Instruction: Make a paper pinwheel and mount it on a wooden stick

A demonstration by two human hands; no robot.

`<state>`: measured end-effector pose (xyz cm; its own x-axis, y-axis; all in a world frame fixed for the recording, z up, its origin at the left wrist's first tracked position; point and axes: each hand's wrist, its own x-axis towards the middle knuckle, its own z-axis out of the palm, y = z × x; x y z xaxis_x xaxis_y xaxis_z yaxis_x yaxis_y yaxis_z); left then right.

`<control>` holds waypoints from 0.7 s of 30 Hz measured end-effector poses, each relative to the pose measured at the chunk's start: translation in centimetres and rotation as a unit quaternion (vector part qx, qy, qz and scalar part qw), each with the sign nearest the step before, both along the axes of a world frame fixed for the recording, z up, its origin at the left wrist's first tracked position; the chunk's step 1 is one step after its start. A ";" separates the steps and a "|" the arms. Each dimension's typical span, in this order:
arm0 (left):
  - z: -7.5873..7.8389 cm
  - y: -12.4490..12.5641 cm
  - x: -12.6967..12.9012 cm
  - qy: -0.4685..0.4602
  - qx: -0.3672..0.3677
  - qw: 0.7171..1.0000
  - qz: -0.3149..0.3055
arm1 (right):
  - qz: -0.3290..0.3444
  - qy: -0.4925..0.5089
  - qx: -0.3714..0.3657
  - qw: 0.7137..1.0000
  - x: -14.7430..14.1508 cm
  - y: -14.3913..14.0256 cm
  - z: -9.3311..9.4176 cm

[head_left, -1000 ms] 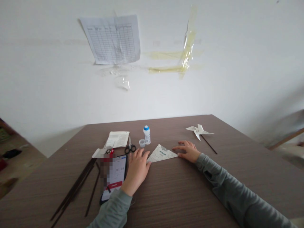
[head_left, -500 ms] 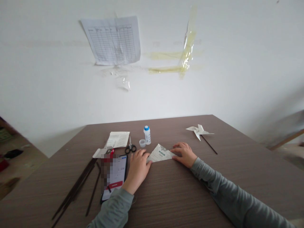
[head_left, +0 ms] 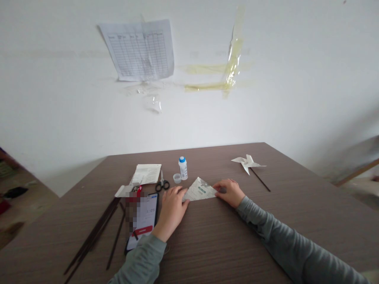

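two hands pressed one folded paper triangle (head_left: 200,190) flat on the tabletop (head_left: 225,236): left hand (head_left: 171,209) with a released grip at its left corner, right hand (head_left: 230,192) likewise at its right. behind lay one scissors (head_left: 162,183), one glue bottle (head_left: 183,168), one pinwheel (head_left: 247,163).

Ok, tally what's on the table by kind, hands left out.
Folded paper triangle: 1
Printed sheet: 1
Finished paper pinwheel: 1
Scissors: 1
Glue bottle: 1
Loose cap: 1
Phone: 1
Bundle of dark sticks: 1, the separate sticks too thin to count
Total: 8
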<state>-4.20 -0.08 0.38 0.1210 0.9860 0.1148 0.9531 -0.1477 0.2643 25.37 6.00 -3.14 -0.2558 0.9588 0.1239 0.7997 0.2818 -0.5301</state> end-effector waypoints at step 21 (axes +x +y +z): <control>-2.0 1.1 -0.8 -0.069 0.057 0.996 -0.008 | 0.024 0.017 0.004 1.000 0.5 -0.5 0.5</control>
<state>-5.01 1.06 -1.60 0.1125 0.9638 0.2418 0.9060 -0.1994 0.3734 25.89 5.51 -2.67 -0.2972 0.9444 0.1408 0.7673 0.3240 -0.5535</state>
